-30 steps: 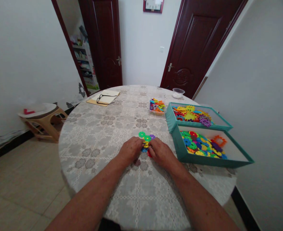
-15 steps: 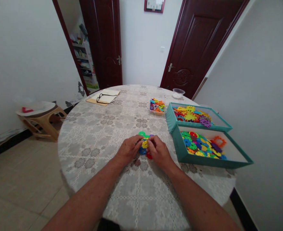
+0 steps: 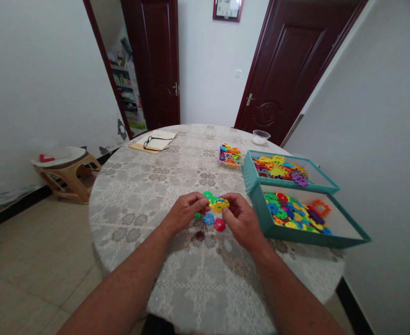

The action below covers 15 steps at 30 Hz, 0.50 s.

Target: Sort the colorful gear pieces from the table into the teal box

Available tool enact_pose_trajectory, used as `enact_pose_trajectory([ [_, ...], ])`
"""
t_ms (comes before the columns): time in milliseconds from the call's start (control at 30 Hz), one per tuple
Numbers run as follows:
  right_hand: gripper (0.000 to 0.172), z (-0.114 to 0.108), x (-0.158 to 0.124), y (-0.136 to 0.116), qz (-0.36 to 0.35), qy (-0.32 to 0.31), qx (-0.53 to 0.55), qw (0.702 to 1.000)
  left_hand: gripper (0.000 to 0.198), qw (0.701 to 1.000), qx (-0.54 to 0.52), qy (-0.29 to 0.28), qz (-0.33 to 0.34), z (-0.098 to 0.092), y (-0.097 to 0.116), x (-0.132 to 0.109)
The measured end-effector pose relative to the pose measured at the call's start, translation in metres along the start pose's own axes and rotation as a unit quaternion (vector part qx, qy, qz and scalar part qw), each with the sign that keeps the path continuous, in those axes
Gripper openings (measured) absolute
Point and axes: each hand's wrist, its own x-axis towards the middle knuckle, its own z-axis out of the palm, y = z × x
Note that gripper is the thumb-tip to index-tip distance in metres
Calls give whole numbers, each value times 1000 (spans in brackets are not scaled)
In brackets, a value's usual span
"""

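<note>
My right hand (image 3: 241, 221) pinches a yellow notched plastic disc (image 3: 220, 205), with a bit of blue showing at its top. Close by on the left, the thumb and fingertips of my left hand (image 3: 186, 213) are pressed together; a small yellow bit shows at them, but what they hold is too small to make out. Beneath and between the hands, a blue disc (image 3: 208, 219) and a red disc (image 3: 219, 225) lie on the tablecloth. Green discs (image 3: 208, 195) show just beyond my fingers, partly covered.
Right of my hands stands a teal box (image 3: 309, 239) of colourful discs, with a second teal box (image 3: 248, 172) behind it. A small clear tub (image 3: 230, 163) of plastic pieces, a clear bowl (image 3: 261, 136), and glasses (image 3: 156, 142) on a notebook (image 3: 144, 146) are farther back.
My hands have moved apart, the right one rightward with the yellow disc. The blue and red discs on the table are now more exposed. The view has shifted slightly.
</note>
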Motion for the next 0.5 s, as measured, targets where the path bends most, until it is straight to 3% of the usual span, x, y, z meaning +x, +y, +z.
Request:
enact_pose_trajectory([
  [67, 25, -19, 1, -8, -97, 97, -147, 980, 34, 995, 91, 36, 20, -10, -1, -1],
  [167, 27, -58, 5, -14, -193, 234, -343, 889, 24, 958, 272, 54, 76, -24, -9, -3],
  [233, 27, -84, 8, -13, -195, 292, -424, 835, 28, 923, 368, 19, 111, -28, -14, -4],
  [333, 28, -109, 11, -7, -168, 348, -487, 783, 28, 880, 460, -42, 111, -25, -18, -7],
  [400, 27, -109, 11, -7, -174, 364, -485, 776, 25, 864, 490, -58, 96, -21, -17, -8],
  [433, 26, -103, 10, -8, -185, 351, -470, 788, 24, 860, 498, -62, 90, -19, -16, -8],
  [500, 20, -83, 7, -10, -202, 262, -423, 843, 22, 858, 503, -65, 83, -17, -14, -8],
])
